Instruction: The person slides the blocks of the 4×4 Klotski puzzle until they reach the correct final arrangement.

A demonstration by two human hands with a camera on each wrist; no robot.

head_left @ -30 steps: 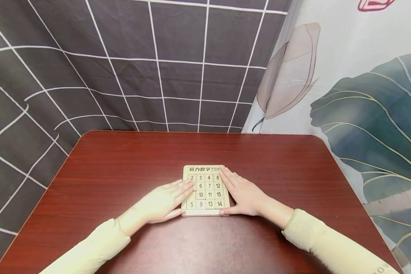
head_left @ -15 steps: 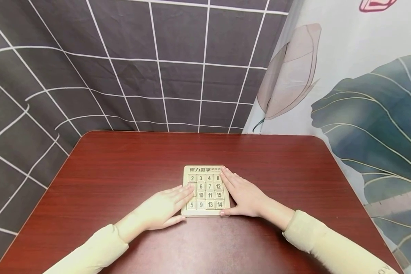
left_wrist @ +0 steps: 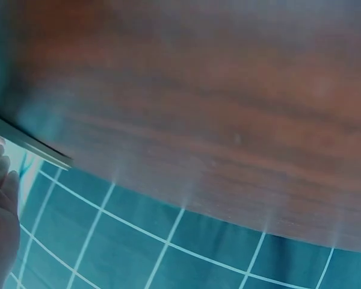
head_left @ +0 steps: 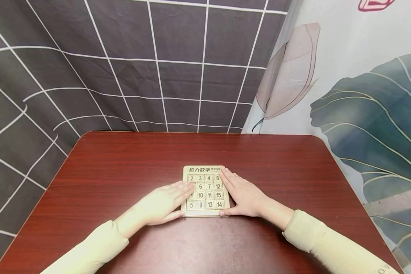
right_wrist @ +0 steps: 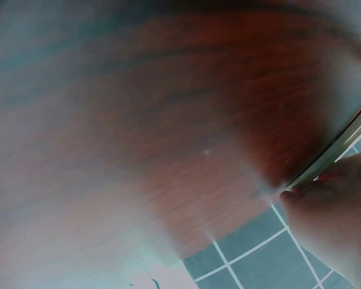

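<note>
A pale sliding number puzzle [head_left: 205, 213] lies flat on the table, its numbered tiles in rows below a line of dark lettering. My left hand [head_left: 159, 205] reaches over its left side with fingers straight, tips on the left column. They hide the second-row cell there and part of the tile marked 1 [head_left: 191, 196]. My right hand [head_left: 246, 196] lies along the right edge, fingertips at the upper corner and thumb at the lower one. Each wrist view catches the puzzle's side: a thin edge [left_wrist: 33, 144] in the left, a slanting edge [right_wrist: 334, 153] in the right.
The reddish-brown wooden table [head_left: 133, 152] has rounded far corners. Behind it hangs a dark curtain [head_left: 178, 80] with a white grid. A white curtain with large leaf prints [head_left: 359, 106] hangs at the right.
My left hand drew slightly toward me, then slid forward again. The tile marked 1 now shows in the left column's third row, where a gap showed before. My right hand stays put.
</note>
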